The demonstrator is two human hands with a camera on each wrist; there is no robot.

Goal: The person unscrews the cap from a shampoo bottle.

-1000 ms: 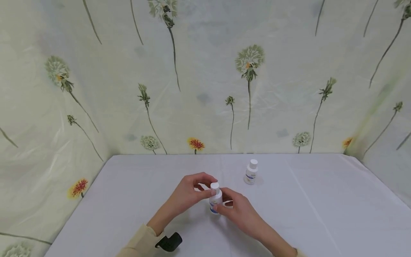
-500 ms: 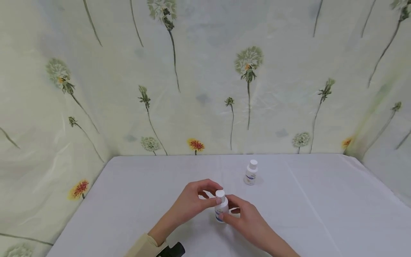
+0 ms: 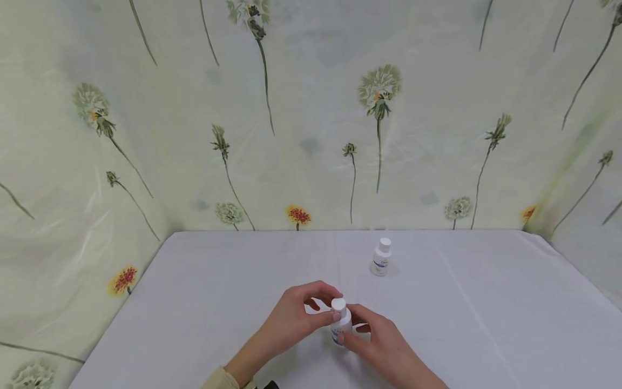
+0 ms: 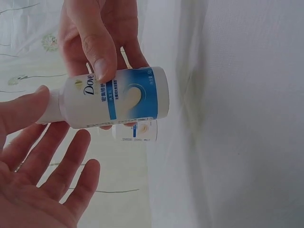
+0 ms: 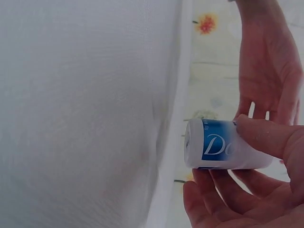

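White plastic bottle [image 3: 342, 327] is hovering just above the desk [image 3: 204, 302] near its front edge, and we're gripping the body in our right hand [image 3: 384, 351] while our left hand [image 3: 296, 319] is pinching the cap [image 3: 338, 304]. Slick plastic, so we're probably risking a slip, or a spill if the cap pops suddenly.
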